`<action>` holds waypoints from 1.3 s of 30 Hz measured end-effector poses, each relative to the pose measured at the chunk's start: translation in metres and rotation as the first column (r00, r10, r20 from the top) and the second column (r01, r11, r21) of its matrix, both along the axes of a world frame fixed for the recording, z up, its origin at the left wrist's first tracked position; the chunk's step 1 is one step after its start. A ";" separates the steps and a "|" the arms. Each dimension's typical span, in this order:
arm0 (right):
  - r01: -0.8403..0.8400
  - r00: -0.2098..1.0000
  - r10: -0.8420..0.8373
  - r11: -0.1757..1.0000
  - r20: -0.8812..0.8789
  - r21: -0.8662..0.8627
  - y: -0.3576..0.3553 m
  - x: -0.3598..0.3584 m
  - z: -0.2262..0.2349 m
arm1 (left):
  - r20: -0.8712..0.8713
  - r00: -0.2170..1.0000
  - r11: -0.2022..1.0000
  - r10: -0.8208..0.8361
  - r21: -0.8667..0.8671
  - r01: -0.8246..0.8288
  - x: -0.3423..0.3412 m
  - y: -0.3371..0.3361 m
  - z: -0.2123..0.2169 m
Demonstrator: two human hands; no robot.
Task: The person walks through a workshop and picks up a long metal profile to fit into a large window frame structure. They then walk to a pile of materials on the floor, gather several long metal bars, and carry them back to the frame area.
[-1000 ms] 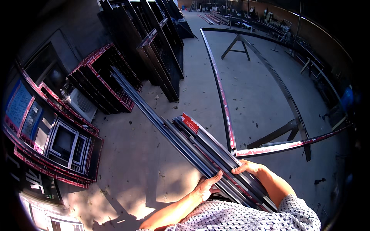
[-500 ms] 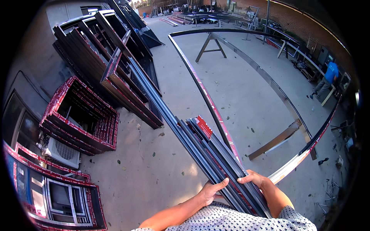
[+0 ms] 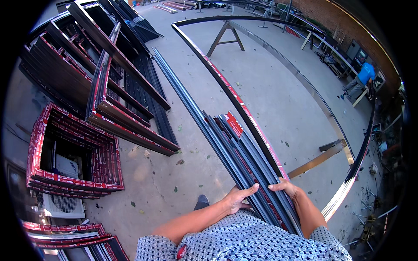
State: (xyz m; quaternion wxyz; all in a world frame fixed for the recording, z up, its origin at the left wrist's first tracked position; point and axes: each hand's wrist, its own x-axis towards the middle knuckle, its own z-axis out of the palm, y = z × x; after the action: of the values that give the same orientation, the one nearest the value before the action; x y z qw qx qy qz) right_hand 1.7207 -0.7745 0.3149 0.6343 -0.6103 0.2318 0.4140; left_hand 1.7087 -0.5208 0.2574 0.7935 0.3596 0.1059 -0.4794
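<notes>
Against my body I carry a bundle of long dark grey metal profiles point(image 3: 237, 158), some with red-and-white protective film. It slants away to the far left, and a few longer blue-grey profiles point(image 3: 185, 89) stick out well beyond the rest. My left hand point(image 3: 239, 198) is closed around the bundle's left side, thumb on top. On the right side my right hand point(image 3: 285, 189) grips it the same way. The fingers under the bundle are hidden. Just right of the bundle lies a large dark frame point(image 3: 227, 83), raised on trestles point(image 3: 226, 42).
Stacked dark window frames point(image 3: 130, 93) lean at the left. Nearer are red-filmed rectangular frames point(image 3: 78, 185) above a white air-conditioner unit point(image 3: 64, 206). A person in a blue shirt point(image 3: 367, 73) bends at the far right. A brown support beam point(image 3: 318, 160) sits under the large frame.
My view has turned and moved ahead; the stacks at the left have come nearer and slid further left. One of my shoes now shows. Both hands keep their hold on the profiles.
</notes>
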 end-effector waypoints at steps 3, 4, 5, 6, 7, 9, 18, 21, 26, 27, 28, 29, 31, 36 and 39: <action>0.034 0.999 -0.034 0.999 -0.021 -0.035 0.032 0.053 0.015 | -0.002 1.000 0.999 -0.001 -0.049 0.000 0.058 0.027 0.002; 0.039 0.999 -0.039 0.999 -0.007 -0.027 0.046 0.074 0.023 | 0.006 1.000 0.998 0.003 -0.057 -0.002 0.081 0.038 0.006; 0.035 0.999 -0.035 0.999 -0.001 -0.017 0.054 0.093 0.021 | 0.012 1.000 0.999 -0.006 -0.047 0.007 0.102 0.050 0.011; 0.030 1.000 -0.030 1.000 0.006 -0.007 0.062 0.112 0.019 | 0.005 1.000 0.999 -0.018 -0.045 0.018 0.121 0.060 0.010; 0.013 1.000 -0.013 1.000 -0.001 -0.025 0.071 0.137 0.018 | 0.012 1.000 0.999 -0.026 -0.042 0.026 0.145 0.069 0.005; 0.029 1.000 -0.029 0.999 -0.006 -0.034 0.092 0.181 0.017 | 0.012 1.000 1.000 -0.012 -0.004 0.012 0.187 0.081 -0.013; 0.002 0.998 0.000 0.999 -0.062 0.038 0.158 0.448 -0.004 | -0.030 0.999 1.000 0.021 0.009 -0.021 0.442 0.152 -0.017; -0.040 0.994 0.046 0.997 -0.096 0.061 0.182 0.527 0.000 | -0.032 0.999 0.999 0.041 0.035 -0.040 0.510 0.177 -0.018; -0.066 0.996 0.067 0.998 -0.061 0.012 0.214 0.644 -0.008 | -0.011 0.998 0.997 0.061 0.052 -0.061 0.623 0.208 -0.023; -0.068 0.997 0.067 0.997 -0.036 -0.024 0.221 0.669 -0.014 | -0.003 0.999 0.998 0.054 0.034 -0.054 0.649 0.218 -0.030; -0.075 0.996 0.074 0.997 -0.055 -0.020 0.231 0.694 -0.018 | -0.003 0.998 0.998 0.056 0.033 -0.056 0.670 0.227 -0.035; -0.082 0.994 0.081 0.996 -0.075 -0.017 0.241 0.721 -0.022 | 0.005 0.998 0.998 0.062 0.028 -0.062 0.698 0.238 -0.040; -0.098 0.988 0.095 0.995 -0.122 -0.020 0.263 0.784 -0.028 | 0.033 0.997 0.998 0.070 -0.009 -0.069 0.766 0.264 -0.047; -0.026 0.999 0.027 0.999 0.039 -0.022 0.329 0.895 -0.034 | 0.073 0.997 1.000 0.021 0.020 -0.022 0.895 0.332 -0.032; 0.010 1.000 -0.010 0.999 0.014 0.041 0.362 0.958 -0.031 | 0.098 0.994 0.998 0.050 0.020 -0.052 0.959 0.363 -0.033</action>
State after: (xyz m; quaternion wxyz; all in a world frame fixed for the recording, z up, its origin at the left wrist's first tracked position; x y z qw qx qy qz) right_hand 2.6790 -0.4128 0.2839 0.6502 -0.5990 0.2221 0.4113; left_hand 2.6677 -0.1576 0.2242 0.8055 0.3887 0.0818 -0.4397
